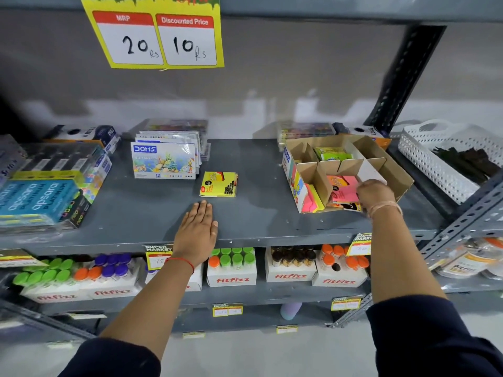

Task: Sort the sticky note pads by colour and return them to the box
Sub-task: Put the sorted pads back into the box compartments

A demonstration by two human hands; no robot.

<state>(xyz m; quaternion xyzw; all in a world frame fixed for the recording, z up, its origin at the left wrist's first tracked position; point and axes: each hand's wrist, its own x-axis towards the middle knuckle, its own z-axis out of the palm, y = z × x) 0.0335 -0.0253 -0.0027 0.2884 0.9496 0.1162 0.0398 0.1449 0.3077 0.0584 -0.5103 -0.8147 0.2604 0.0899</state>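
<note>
While boxed, pink pads [344, 190] stacked.

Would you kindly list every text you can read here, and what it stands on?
"MRP 20 Rs", "Discounted Price 10 Rs": yellow price sign.
"DOMS", "12": pastel box.
"apsara PLATINUM": blue packs.
"fitfizz": white cartons.
"SUPER MARKET": shelf tag.
Yellow sticky pad, cardboard box print: too blurred.

A yellow sticky note pad [218, 184] lies flat just beyond the left hand [196, 232]. Pink pads [343, 188] sit under the right hand [375, 192] in the tilted cardboard box [392, 170]; green pads [330, 153] fill a farther compartment.
</note>
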